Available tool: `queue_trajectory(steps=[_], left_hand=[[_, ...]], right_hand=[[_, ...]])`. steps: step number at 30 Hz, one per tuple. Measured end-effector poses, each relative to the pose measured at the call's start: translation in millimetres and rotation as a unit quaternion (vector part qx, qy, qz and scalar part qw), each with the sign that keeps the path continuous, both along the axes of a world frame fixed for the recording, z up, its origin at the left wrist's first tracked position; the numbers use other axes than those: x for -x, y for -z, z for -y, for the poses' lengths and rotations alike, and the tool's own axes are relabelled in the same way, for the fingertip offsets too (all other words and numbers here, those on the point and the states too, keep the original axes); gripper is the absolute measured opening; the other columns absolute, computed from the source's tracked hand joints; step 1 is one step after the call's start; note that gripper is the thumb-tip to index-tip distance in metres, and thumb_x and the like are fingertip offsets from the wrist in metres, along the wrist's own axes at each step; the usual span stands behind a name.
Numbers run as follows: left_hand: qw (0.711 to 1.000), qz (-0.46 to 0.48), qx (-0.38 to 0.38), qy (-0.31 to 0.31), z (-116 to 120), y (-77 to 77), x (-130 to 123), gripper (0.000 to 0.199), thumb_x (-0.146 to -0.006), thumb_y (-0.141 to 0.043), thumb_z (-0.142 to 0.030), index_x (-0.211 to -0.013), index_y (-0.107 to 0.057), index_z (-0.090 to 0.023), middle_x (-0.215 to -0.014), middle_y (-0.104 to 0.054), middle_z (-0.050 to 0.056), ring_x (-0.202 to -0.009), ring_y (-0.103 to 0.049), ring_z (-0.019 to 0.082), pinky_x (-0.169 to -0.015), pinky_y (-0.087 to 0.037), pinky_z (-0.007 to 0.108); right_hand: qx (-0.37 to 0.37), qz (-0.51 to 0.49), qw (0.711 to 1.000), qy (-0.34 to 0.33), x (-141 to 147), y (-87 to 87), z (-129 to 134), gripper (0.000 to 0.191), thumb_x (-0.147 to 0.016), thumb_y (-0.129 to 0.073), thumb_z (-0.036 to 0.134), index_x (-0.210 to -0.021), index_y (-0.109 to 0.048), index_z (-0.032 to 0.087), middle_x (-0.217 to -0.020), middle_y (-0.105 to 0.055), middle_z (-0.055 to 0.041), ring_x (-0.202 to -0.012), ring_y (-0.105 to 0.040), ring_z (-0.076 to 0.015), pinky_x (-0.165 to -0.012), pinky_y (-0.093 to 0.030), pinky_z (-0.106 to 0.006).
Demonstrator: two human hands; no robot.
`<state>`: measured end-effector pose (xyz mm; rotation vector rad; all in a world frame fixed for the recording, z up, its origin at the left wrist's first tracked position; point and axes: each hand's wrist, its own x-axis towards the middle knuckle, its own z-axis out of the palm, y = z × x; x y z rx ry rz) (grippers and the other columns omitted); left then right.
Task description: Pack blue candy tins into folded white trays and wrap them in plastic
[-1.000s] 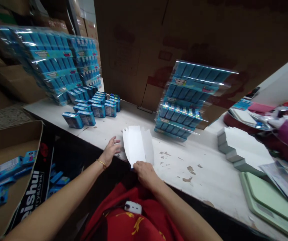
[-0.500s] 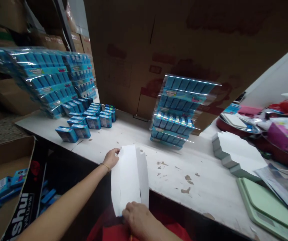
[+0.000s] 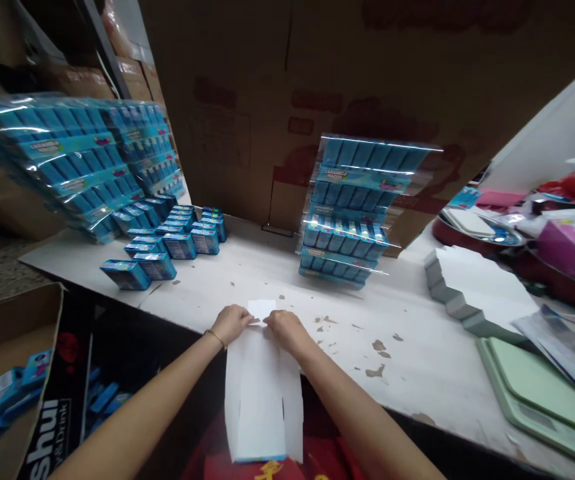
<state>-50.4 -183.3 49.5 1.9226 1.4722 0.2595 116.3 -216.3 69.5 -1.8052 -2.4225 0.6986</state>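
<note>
A white cardboard box blank (image 3: 261, 393) with creased side flaps lies lengthwise over the table's front edge, its near end hanging above my lap. A thin blue edge shows at that near end. My left hand (image 3: 231, 324) pinches the far left corner of the blank, fingertips closed on the card. Opposite it, my right hand (image 3: 287, 331) pinches the far right corner. Between the two hands a small white end flap (image 3: 261, 308) sticks out toward the back. The fingertips partly cover the folds there.
Several small blue boxes (image 3: 180, 245) stand at the left. Film-wrapped blue display packs (image 3: 340, 213) stand before a big brown carton (image 3: 227, 147) and at far left. At right are stacked white card blanks (image 3: 482, 287) and a green scale (image 3: 542, 393). An open carton (image 3: 12, 313) is lower left.
My right hand has moved from the near end of the blank to its far right corner. The left hand stays at the far left. The blank now lies more squarely toward me.
</note>
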Motion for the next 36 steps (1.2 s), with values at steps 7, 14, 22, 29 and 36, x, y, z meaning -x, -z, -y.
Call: queue_trajectory(steps=[7,14,22,29,36], left_hand=[[0.997,0.010,0.052,-0.064,-13,14.9,-10,0.054,-0.061,-0.062,-0.025,-0.111,-0.053,-0.005,-0.105,-0.059,0.014,-0.094,-0.055,0.021,-0.076,-0.041,0.024],[0.990,0.064,0.105,-0.073,-14,10.7,-5,0.065,-0.060,-0.064,-0.029,-0.118,-0.043,-0.007,-0.094,-0.063,0.011,-0.078,-0.060,0.018,-0.065,-0.045,0.024],[0.995,0.060,0.069,-0.038,-13,12.9,-5,0.029,-0.061,-0.061,-0.040,-0.072,-0.063,-0.013,-0.064,-0.062,0.002,-0.066,-0.056,0.017,-0.057,-0.039,0.024],[0.997,0.047,0.057,-0.031,-6,-7.8,-3,0.058,-0.079,-0.027,-0.055,-0.071,-0.068,-0.015,-0.072,-0.067,0.007,-0.074,-0.058,0.021,-0.066,-0.039,0.026],[0.999,-0.021,0.042,0.021,-5,-5.4,-6,0.025,-0.060,-0.058,-0.028,-0.080,-0.069,-0.017,-0.077,-0.068,0.005,-0.071,-0.060,0.018,-0.061,-0.040,0.023]], right_hand=[[0.022,-0.045,0.996,0.068,-8,3.6,-15,0.039,-0.073,-0.048,0.012,-0.110,-0.055,0.023,-0.094,-0.065,-0.0023,-0.089,-0.057,-0.0139,-0.076,-0.039,-0.021],[0.063,-0.046,0.980,0.182,-8,0.7,-19,0.071,-0.066,-0.061,0.020,-0.130,-0.032,0.013,-0.124,-0.045,-0.0157,-0.107,-0.049,-0.0220,-0.085,-0.038,-0.028],[0.122,-0.086,0.971,0.187,-11,3.4,-20,0.029,-0.076,-0.051,0.035,-0.092,-0.063,0.013,-0.088,-0.064,-0.0086,-0.081,-0.057,-0.0182,-0.066,-0.040,-0.023],[0.169,-0.103,0.973,0.116,-27,-2.3,-18,0.058,-0.088,-0.020,0.047,-0.095,-0.063,0.008,-0.080,-0.064,-0.0075,-0.064,-0.055,-0.0121,-0.055,-0.040,-0.021],[0.138,0.024,0.989,-0.047,3,-10.9,-52,0.025,-0.049,-0.072,0.023,-0.073,-0.069,0.016,-0.074,-0.066,-0.0061,-0.077,-0.059,-0.0219,-0.076,-0.043,-0.032]])
